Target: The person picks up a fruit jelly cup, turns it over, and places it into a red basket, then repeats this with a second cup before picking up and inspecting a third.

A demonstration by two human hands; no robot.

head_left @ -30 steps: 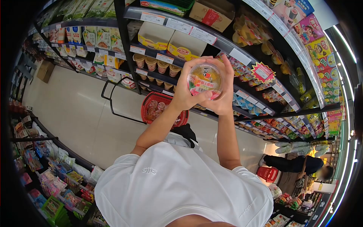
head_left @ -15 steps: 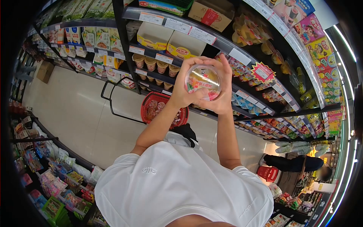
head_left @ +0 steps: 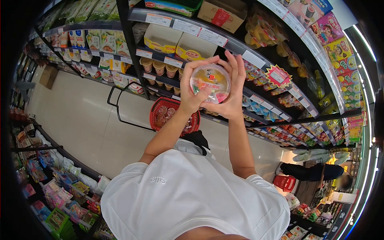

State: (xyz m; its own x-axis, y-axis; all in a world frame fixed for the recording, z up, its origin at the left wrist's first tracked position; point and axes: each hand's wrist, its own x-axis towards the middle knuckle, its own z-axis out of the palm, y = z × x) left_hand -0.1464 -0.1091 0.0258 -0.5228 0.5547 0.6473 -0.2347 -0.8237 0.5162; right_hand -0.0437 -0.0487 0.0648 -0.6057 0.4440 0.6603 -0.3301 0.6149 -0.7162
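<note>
Both hands held one clear round cup (head_left: 210, 78) up in front of the shelves (head_left: 224, 38). Left hand (head_left: 191, 93) wrapped the cup's left side, its fingers (head_left: 200, 61) curled shut over the rim and the thumb pressed on the printed lid. Right hand (head_left: 231, 94) cradled the cup from the right and below, fingers (head_left: 239, 68) spread along the wall and closed on it. The lid faced the camera, showing red, orange and white print; its words were too small to read.

Just behind the cup, the shelves carried yellow cartons (head_left: 194, 46) and a row of small tubs (head_left: 160, 67), with white price tags (head_left: 188, 27) along the edges. A red starburst tag (head_left: 277, 76) hung to the right of the cup. Below the cup, on the pale floor (head_left: 80, 116), stood a red basket (head_left: 173, 116) with a black handle (head_left: 116, 105), holding several round items. Far below and right of the cup, another person (head_left: 316, 174) crouched beside a second red basket (head_left: 285, 183).
</note>
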